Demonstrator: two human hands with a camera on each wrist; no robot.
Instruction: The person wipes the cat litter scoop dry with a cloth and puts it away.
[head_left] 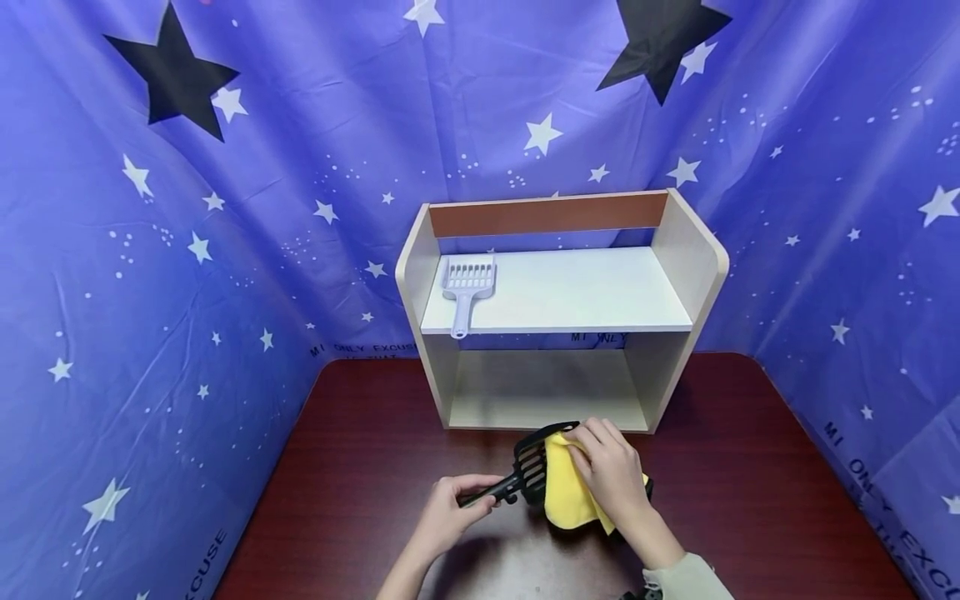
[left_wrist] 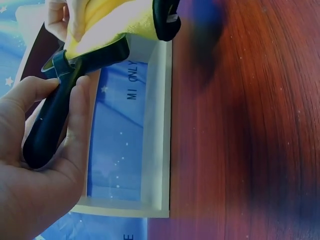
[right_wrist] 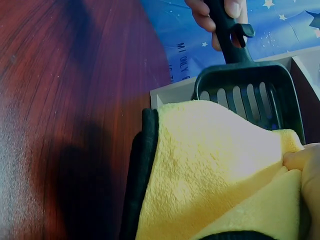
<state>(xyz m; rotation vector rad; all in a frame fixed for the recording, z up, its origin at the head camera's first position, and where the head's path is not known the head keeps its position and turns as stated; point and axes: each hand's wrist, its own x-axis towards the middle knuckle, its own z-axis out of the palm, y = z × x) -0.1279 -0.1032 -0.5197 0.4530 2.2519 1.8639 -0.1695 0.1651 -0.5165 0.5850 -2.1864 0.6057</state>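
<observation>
My left hand (head_left: 447, 510) grips the handle of a black slotted litter scoop (head_left: 531, 468), thumb on one side and fingers on the other. In the left wrist view the scoop's handle (left_wrist: 47, 125) lies across the palm. My right hand (head_left: 611, 467) pinches a yellow cloth (head_left: 566, 492) with dark edging at the far rim of the scoop. The cloth (right_wrist: 215, 155) drapes over much of the scoop's head in the right wrist view, hiding its front part. Near the handle, the slots of the scoop (right_wrist: 250, 97) still show.
A small two-level shelf (head_left: 558, 292) stands at the back of the dark red table (head_left: 360, 467). On its upper board, at the left, lies a light grey slotted scoop (head_left: 468, 287), its handle reaching past the front edge. Blue star-patterned curtains (head_left: 247, 250) surround the table.
</observation>
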